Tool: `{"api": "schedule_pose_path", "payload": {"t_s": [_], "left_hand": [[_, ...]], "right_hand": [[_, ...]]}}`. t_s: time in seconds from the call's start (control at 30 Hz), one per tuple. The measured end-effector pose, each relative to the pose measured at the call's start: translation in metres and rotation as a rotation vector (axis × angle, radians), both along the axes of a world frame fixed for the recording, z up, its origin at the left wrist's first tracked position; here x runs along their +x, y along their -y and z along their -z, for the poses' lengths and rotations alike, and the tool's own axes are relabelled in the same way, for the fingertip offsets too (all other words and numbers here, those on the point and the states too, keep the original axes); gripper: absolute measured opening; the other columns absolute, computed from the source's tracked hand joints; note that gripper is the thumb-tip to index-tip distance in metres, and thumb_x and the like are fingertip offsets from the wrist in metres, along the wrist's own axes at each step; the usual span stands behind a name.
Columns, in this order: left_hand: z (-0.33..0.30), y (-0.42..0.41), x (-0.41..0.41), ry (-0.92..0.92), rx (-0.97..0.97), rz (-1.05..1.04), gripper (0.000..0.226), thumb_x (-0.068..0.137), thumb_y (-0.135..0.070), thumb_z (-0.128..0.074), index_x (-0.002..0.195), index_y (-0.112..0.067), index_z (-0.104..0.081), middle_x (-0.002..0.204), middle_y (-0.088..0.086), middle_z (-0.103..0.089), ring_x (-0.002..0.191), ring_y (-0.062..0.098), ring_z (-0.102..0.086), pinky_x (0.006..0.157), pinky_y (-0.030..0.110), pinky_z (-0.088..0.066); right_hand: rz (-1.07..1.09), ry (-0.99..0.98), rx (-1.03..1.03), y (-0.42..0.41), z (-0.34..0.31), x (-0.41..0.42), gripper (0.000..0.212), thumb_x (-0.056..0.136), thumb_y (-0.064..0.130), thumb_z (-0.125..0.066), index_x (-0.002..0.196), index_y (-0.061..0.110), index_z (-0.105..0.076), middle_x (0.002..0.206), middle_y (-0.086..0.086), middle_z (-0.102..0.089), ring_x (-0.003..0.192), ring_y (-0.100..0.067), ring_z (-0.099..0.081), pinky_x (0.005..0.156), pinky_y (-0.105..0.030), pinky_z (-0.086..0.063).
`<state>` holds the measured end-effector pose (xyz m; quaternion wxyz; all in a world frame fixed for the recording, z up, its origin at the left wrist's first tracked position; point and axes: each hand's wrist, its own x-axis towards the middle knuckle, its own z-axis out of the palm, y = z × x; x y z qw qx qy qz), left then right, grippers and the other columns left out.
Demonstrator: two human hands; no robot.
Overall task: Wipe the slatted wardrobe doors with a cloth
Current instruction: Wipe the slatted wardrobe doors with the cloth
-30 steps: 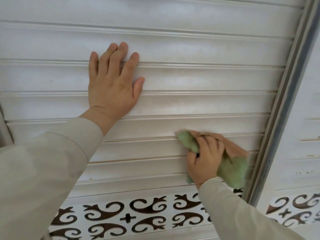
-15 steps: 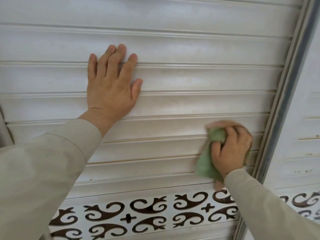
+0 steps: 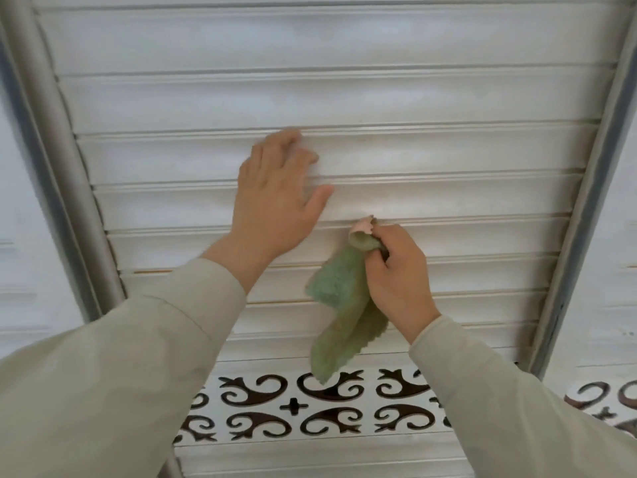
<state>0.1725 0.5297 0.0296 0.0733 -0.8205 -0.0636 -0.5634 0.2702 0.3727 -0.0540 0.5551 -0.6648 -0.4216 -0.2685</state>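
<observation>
Cloth green, pinched at its top by right hand, rest dangling toward 6 o'clock. Left hand spread flat on wardrobe door slats, 10 o'clock of the cloth.

A home: white slatted wardrobe doors with scrollwork band.

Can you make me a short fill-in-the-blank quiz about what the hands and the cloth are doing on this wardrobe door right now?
1. The right hand pinches a ____ cloth at its top end.
2. The left hand rests ____ against the slatted wardrobe door.
3. The loose end of the cloth hangs down towards the dark ____ pattern.

Missing words: green; flat; scroll
</observation>
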Motion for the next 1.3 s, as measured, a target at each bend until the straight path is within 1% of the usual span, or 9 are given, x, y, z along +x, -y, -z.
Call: {"api": "schedule_pose_path", "payload": {"t_s": [0.1,0.2,0.3,0.4,0.53,0.73,0.87,0.97,1.3], "left_hand": [[0.046,0.025,-0.018,-0.032,-0.298,0.170,0.038,0.090,-0.052,-0.053,0.100,-0.017,-0.062,0.107,0.000,-0.057,0.098,0.019,-0.054,0.085,0.034,-0.045],[0.074,0.054,-0.027,-0.226,-1.112,0.518,0.034,0.095,-0.051,-0.055,0.103,-0.019,-0.060,0.100,0.006,-0.069,0.094,0.023,-0.066,0.084,0.042,-0.054],[0.090,0.068,-0.035,-0.232,-1.554,0.752,0.027,0.100,-0.031,-0.056,0.108,-0.006,-0.063,0.102,0.017,-0.072,0.088,0.029,-0.069,0.085,0.047,-0.055],[0.096,0.063,-0.041,0.067,-1.703,0.738,0.022,0.101,-0.019,-0.056,0.106,0.000,-0.065,0.100,0.023,-0.072,0.084,0.033,-0.071,0.084,0.049,-0.059],[0.097,0.038,-0.051,0.591,-1.379,0.181,0.010,0.096,-0.023,-0.059,0.089,-0.017,-0.063,0.081,-0.001,-0.066,0.076,0.017,-0.063,0.068,0.022,-0.051],[0.121,0.020,-0.028,0.353,-0.865,-0.179,0.017,0.093,-0.017,-0.054,0.101,-0.018,-0.069,0.107,0.001,-0.058,0.094,0.019,-0.058,0.080,0.006,-0.033],[0.132,0.026,0.011,0.287,-0.539,-0.112,0.025,0.086,-0.021,-0.057,0.097,-0.010,-0.076,0.097,0.011,-0.059,0.085,0.032,-0.059,0.076,0.042,-0.053],[0.135,0.042,0.035,0.151,-0.220,-0.046,0.014,0.088,-0.019,-0.066,0.093,-0.012,-0.077,0.088,0.010,-0.061,0.075,0.033,-0.059,0.063,0.043,-0.051],[0.155,-0.008,-0.020,0.108,-0.328,-0.258,0.033,0.091,-0.026,-0.046,0.106,-0.016,-0.074,0.085,0.006,-0.059,0.053,0.029,-0.054,0.043,0.032,-0.047]], "right_hand": [[-0.195,-0.283,0.050,0.006,-0.012,-0.019,0.020,0.098,0.014,-0.055,0.095,0.024,-0.072,0.080,0.008,-0.064,0.070,0.001,-0.055,0.066,-0.012,-0.043],[-0.391,-0.516,0.088,0.006,-0.016,-0.031,0.017,0.098,0.021,-0.057,0.093,0.023,-0.073,0.083,0.003,-0.070,0.078,-0.010,-0.065,0.070,-0.030,-0.054],[-0.537,-0.511,-0.075,0.010,-0.013,-0.035,0.015,0.099,0.019,-0.057,0.103,0.017,-0.072,0.089,0.002,-0.071,0.080,-0.013,-0.067,0.072,-0.034,-0.055],[-0.582,-0.290,-0.254,0.013,-0.009,-0.033,0.022,0.099,0.023,-0.057,0.119,0.025,-0.065,0.116,0.007,-0.067,0.108,-0.007,-0.064,0.092,-0.032,-0.053],[0.126,0.503,-0.165,0.006,-0.006,0.007,0.044,0.091,0.026,-0.058,0.132,0.009,-0.058,0.147,-0.015,-0.044,0.141,-0.034,-0.033,0.116,-0.049,-0.027],[0.471,0.602,-0.250,-0.010,0.005,0.063,0.058,0.100,0.032,-0.047,0.153,0.015,-0.033,0.162,-0.014,-0.019,0.150,-0.035,-0.012,0.119,-0.049,-0.012],[0.523,0.612,-0.230,-0.019,0.011,0.070,0.061,0.101,0.035,-0.043,0.156,0.017,-0.025,0.163,-0.011,-0.016,0.150,-0.032,-0.008,0.121,-0.049,-0.006],[0.531,0.634,-0.207,-0.022,0.014,0.073,0.060,0.101,0.036,-0.041,0.156,0.016,-0.025,0.163,-0.011,-0.017,0.150,-0.033,-0.011,0.121,-0.050,-0.007],[0.563,0.687,-0.142,-0.027,0.017,0.083,0.057,0.101,0.035,-0.042,0.154,0.016,-0.032,0.160,-0.013,-0.026,0.148,-0.035,-0.018,0.120,-0.052,-0.013]]}}
